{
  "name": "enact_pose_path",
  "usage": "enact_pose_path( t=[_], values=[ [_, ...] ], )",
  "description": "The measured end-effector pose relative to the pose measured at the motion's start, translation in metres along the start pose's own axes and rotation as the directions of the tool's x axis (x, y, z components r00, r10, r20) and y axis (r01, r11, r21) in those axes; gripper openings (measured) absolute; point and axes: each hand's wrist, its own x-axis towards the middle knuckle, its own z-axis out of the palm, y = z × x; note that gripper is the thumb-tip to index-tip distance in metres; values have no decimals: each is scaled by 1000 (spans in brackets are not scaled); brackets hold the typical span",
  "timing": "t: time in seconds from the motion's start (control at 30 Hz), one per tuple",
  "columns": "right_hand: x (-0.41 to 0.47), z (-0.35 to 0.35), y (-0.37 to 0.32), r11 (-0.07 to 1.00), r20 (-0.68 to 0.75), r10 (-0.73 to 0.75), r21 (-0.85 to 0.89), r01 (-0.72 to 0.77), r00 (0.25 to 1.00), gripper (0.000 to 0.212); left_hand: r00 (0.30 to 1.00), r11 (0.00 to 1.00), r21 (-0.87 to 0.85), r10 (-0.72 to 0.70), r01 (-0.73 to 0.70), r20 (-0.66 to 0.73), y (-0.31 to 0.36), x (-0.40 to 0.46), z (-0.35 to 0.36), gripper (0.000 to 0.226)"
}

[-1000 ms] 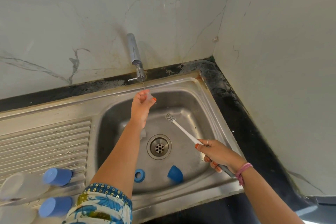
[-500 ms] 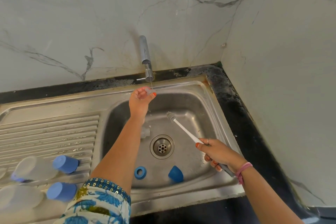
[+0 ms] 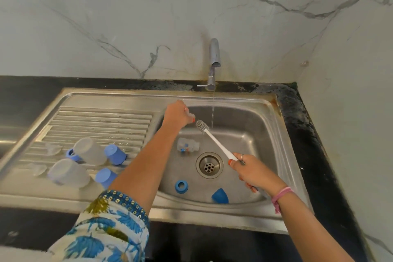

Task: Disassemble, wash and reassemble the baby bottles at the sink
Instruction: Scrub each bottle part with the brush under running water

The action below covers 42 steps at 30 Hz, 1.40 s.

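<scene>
The steel sink [image 3: 274,134] sits in a dark surface [image 3: 308,134], with its drainboard [image 3: 102,121] on the left. The tap [image 3: 213,64] runs a thin stream into the basin, just right of the left hand's fingers [image 3: 188,116]. On the drainboard, well left of those fingers, lie 2 clear bottles [image 3: 90,151] and 2 blue caps [image 3: 114,154]. The left hand [image 3: 177,114] pinches a small clear part (too blurred to identify). Below it a clear bottle piece [image 3: 188,144] lies beside the drain [image 3: 209,165]. The right hand [image 3: 253,171] grips the white bottle brush [image 3: 214,140]; the bristle head almost touches the left fingers. A blue ring [image 3: 181,186] and blue cap [image 3: 220,195] lie at the basin front, left of the right hand.
</scene>
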Motion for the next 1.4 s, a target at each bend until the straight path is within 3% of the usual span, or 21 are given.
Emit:
enact_pose_path(
  t=[0.13,0.27,0.37,0.5,0.7,0.83,0.93,1.23,1.4],
  values=[
    [-2,11,-29,993,-25,-91,-72,89,996,23,999,993,113,39,-40,9,-15,-3,-50,31],
    [0,33,-67,984,-81,-180,-35,177,980,15,999,971,236,30,-26,-15,-61,7,-120,49],
    [6,59,-93,981,-116,-193,-24,191,974,13,992,919,390,-100,62,78,-115,19,-174,25],
    [18,100,-121,982,-145,-170,62,181,975,11,961,836,534,-236,126,143,-202,31,-213,38],
    [35,153,-147,979,-200,-131,127,158,971,15,928,880,415,-327,231,177,-302,39,-222,49],
    [44,175,-157,988,-215,-107,91,129,971,16,908,887,394,-349,241,231,-340,53,-212,43],
    [45,183,-164,991,-217,-88,80,108,972,15,926,889,404,-317,214,206,-351,57,-204,32],
    [52,186,-160,994,-262,-29,97,56,965,31,936,889,425,-279,167,216,-367,72,-176,31],
    [51,183,-149,991,-257,4,129,31,966,34,943,898,409,-264,163,204,-357,78,-180,52]
  ],
)
